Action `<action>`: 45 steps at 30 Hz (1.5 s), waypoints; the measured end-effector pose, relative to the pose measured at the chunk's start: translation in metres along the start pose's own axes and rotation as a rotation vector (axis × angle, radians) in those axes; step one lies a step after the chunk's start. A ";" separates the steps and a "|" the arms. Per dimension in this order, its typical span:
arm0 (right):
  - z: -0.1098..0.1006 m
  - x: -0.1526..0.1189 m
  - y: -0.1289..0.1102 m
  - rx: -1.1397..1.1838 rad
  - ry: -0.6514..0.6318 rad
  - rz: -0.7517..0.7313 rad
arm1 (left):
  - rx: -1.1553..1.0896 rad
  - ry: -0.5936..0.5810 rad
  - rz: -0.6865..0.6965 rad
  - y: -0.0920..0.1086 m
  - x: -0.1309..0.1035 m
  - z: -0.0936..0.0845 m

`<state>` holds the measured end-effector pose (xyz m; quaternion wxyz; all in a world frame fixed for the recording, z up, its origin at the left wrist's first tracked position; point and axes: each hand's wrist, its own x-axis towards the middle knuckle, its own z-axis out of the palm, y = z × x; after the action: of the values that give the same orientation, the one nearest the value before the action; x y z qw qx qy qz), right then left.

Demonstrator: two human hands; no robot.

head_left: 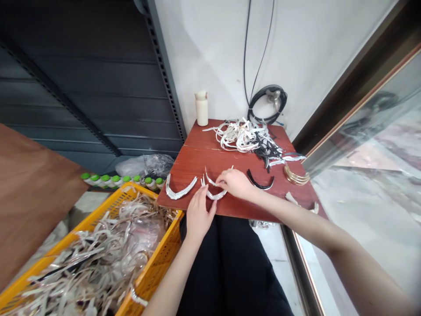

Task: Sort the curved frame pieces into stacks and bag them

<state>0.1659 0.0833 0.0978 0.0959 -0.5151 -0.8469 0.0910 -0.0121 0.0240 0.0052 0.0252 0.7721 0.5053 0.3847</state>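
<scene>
My right hand is closed in a pinch on a thin curved white strip, just above a bundle of similar strips. That U-shaped bundle of curved silvery-white strips lies near the front edge of the table, and the fingers and thumb of my left hand hold its left side. A second bundle of curved white strips rests to the left. Right of my right hand lies a black curved bundle; gold-coloured curved pieces sit farther right.
The red-brown table carries a tangled heap of white and black strips and a cream bottle at the back. A yellow crate full of strips stands at left. Coiled black cable hangs by the wall.
</scene>
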 end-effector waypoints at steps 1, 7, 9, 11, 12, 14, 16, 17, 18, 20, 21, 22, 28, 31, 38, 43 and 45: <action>0.006 -0.003 -0.003 0.009 -0.032 -0.012 | 0.020 -0.005 0.015 0.000 0.000 0.000; 0.021 -0.014 -0.009 0.155 -0.098 -0.098 | 0.091 -0.065 0.083 -0.002 0.000 -0.001; 0.019 -0.012 -0.006 0.241 -0.107 -0.103 | 0.092 -0.066 0.078 -0.003 0.001 -0.001; 0.014 -0.007 0.004 0.301 -0.072 -0.071 | 0.085 -0.066 0.081 -0.002 0.001 -0.002; 0.010 -0.004 0.013 0.296 -0.030 -0.035 | 0.079 -0.066 0.084 -0.002 0.002 -0.003; 0.000 0.005 0.035 0.187 0.083 0.080 | 0.062 -0.069 0.096 -0.002 0.002 -0.005; -0.011 0.013 0.061 -0.017 0.208 0.230 | 0.046 -0.076 0.108 -0.002 0.003 -0.006; -0.016 0.017 0.074 -0.122 0.253 0.300 | 0.038 -0.079 0.109 -0.002 0.003 -0.006; -0.019 0.020 0.086 -0.211 0.282 0.346 | 0.029 -0.079 0.108 -0.002 0.003 -0.006; -0.024 0.026 0.105 -0.353 0.303 0.349 | 0.014 -0.075 0.096 -0.002 0.003 -0.006; -0.025 0.028 0.112 -0.406 0.314 0.323 | 0.009 -0.071 0.092 -0.002 0.003 -0.006; -0.025 0.029 0.116 -0.450 0.332 0.295 | 0.005 -0.068 0.090 -0.002 0.002 -0.006; -0.021 0.042 0.125 -0.504 0.369 0.333 | -0.001 -0.060 0.098 -0.004 0.001 -0.004; -0.018 0.047 0.127 -0.372 0.346 0.365 | -0.001 -0.062 0.100 -0.005 0.001 -0.003; -0.040 0.049 0.136 0.606 0.624 0.419 | 0.022 -0.077 0.090 -0.004 0.001 -0.004; -0.058 0.035 0.141 0.891 0.558 0.367 | 0.021 -0.075 0.087 -0.004 0.001 -0.003; -0.056 0.025 0.139 0.940 0.521 0.335 | 0.020 -0.071 0.088 -0.004 0.001 -0.003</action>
<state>0.2873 0.1718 0.1186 0.5056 -0.5496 -0.5702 0.3424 -0.0164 0.0256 0.0061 0.0183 0.8070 0.4734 0.3526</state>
